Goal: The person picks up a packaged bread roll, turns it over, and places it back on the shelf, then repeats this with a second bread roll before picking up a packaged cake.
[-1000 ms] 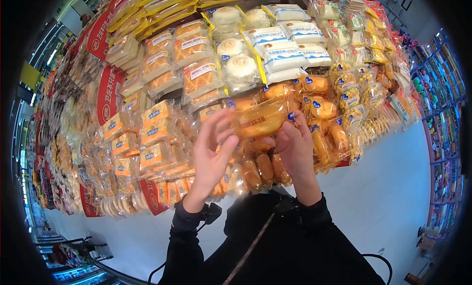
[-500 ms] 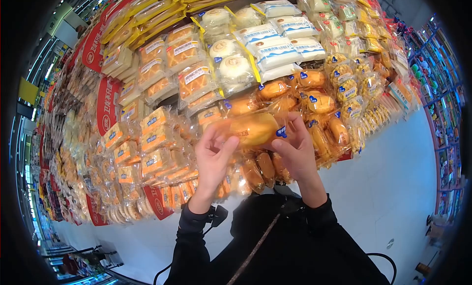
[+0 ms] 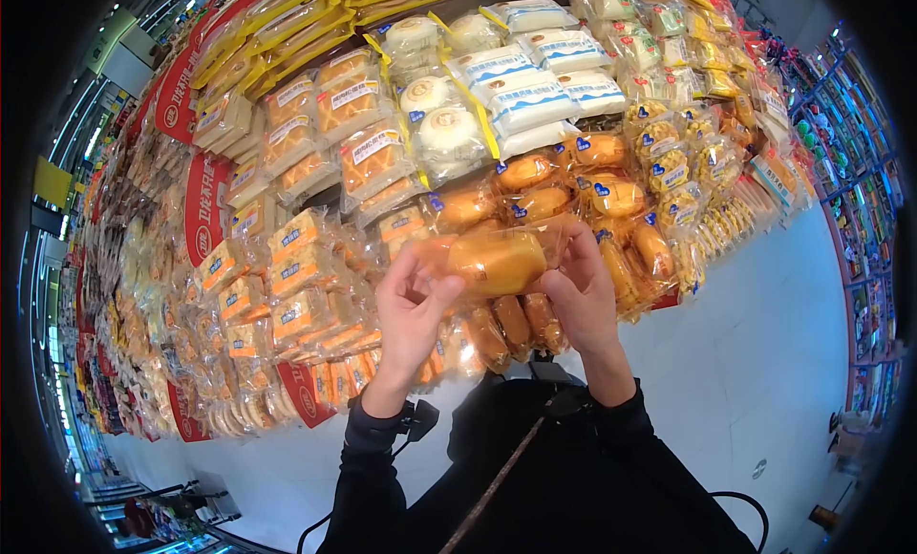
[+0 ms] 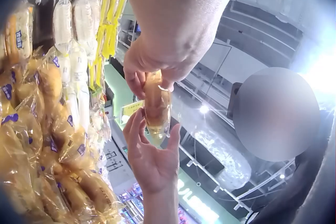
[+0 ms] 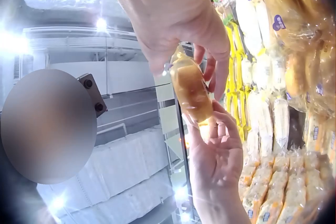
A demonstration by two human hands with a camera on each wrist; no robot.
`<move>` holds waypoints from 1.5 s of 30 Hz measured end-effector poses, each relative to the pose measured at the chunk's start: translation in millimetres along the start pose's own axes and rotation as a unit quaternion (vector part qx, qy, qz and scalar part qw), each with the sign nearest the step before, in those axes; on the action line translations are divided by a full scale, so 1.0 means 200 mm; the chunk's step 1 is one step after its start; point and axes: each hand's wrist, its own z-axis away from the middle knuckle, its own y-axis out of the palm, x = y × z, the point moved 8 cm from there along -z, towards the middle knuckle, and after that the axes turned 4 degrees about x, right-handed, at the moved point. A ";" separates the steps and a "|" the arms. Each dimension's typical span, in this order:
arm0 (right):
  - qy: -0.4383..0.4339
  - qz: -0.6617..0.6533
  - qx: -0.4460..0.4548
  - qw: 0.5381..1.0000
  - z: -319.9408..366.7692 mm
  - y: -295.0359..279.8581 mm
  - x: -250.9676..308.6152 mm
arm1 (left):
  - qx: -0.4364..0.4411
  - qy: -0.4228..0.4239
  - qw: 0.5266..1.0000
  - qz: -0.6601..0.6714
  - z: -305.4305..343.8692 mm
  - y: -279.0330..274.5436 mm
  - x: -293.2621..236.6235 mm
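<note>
A golden bread roll in a clear wrapper (image 3: 497, 262) is held up over the display, roughly level, in the head view. My left hand (image 3: 411, 301) pinches its left end between thumb and fingers. At the right end, my right hand (image 3: 581, 296) pinches the wrapper, thumb toward me. The left wrist view has the roll (image 4: 157, 106) between my left hand (image 4: 165, 61) above and my right hand (image 4: 153, 163) below. From the right wrist, the roll (image 5: 191, 88) shows with both hands at its ends. Similar wrapped rolls (image 3: 465, 207) lie just beyond it.
Stacked orange-labelled cakes (image 3: 299, 267) lie to the left, waffle-topped cakes (image 3: 368, 158) and white packets (image 3: 532, 100) farther back. Small bagged pastries (image 3: 673, 177) fill the right side. Pale floor (image 3: 774, 334) borders the display, with shelving (image 3: 864, 258) at the far right.
My left hand has closed from loosely spread fingers onto the roll's left end. The roll has turned in the hands, and its blue label at the right end no longer shows.
</note>
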 end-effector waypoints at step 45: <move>-0.050 0.210 0.065 0.974 -0.08 0.07 0.14 | 0.053 -0.024 0.998 -0.022 -0.04 0.04 -0.07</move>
